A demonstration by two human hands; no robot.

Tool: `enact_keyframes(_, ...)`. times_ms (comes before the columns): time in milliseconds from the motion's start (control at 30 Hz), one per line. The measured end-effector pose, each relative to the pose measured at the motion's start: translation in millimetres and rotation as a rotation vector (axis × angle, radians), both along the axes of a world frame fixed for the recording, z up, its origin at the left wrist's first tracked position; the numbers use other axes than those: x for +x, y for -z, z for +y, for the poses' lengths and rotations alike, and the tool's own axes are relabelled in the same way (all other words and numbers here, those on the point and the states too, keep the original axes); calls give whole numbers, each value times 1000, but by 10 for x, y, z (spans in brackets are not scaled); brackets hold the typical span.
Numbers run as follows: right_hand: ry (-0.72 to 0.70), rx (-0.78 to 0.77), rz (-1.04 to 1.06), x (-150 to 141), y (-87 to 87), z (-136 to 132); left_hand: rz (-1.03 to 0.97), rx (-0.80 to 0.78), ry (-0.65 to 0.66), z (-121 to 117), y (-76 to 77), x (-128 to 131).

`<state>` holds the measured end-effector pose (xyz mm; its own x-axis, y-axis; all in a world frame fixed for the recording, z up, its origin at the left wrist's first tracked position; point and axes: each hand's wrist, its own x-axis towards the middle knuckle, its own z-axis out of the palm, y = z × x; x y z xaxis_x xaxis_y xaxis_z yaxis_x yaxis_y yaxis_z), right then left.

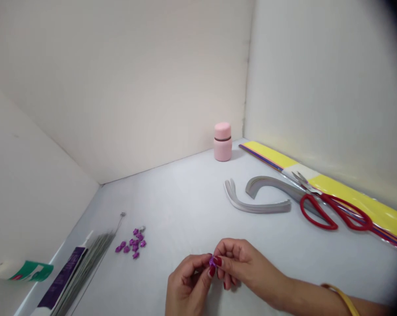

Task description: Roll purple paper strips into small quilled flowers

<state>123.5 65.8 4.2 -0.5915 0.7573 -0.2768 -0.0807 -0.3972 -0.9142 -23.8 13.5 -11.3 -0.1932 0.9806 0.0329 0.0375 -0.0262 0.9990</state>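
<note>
Between the fingertips of both hands sits a small purple folded paper star [212,261], mostly covered by the fingers. My left hand [187,283] pinches it from the left with thumb and forefinger. From the other side my right hand [243,262] grips it, thumb on top and the other fingers curled beneath. To the left lies a loose cluster of purple paper stars [134,242], with a silvery star [142,229] at its upper edge.
Grey paper strips [256,207] curve across the table, near red-handled scissors [320,193] resting on a yellow plastic pack [350,188]. A pink flask [222,142] stands at the back. At left are thin wires [86,267], a purple tube [63,278] and a green-and-white tube [30,271].
</note>
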Motion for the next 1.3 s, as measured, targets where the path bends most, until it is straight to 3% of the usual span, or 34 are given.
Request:
enact_keyframes(167, -12, -10, 12, 7, 10, -10, 238, 199, -30, -21, -80, 42)
enact_keyframes(300, 13, -8, -19, -2, -5, -22, 307, 266, -114, -41, -132, 117)
enact_keyframes(400, 32, 6, -26, -3, -17, -29, 259, 176, -93, -44, -146, 132)
enact_keyframes(533, 26, 42, -25, 9, -20, -28, -17, -88, 5, -23, -149, 91)
enact_keyframes(633, 29, 59, -15, 13, -10, -28, -173, -185, 47, -10, -154, 66)
enact_keyframes(1033, 49, 91, 60, -3, 44, -10, -370, -318, -30, -8, -67, 57)
enact_keyframes(1300, 43, 72, 92, -3, 50, -4, -424, -311, -17, -13, -70, 60)
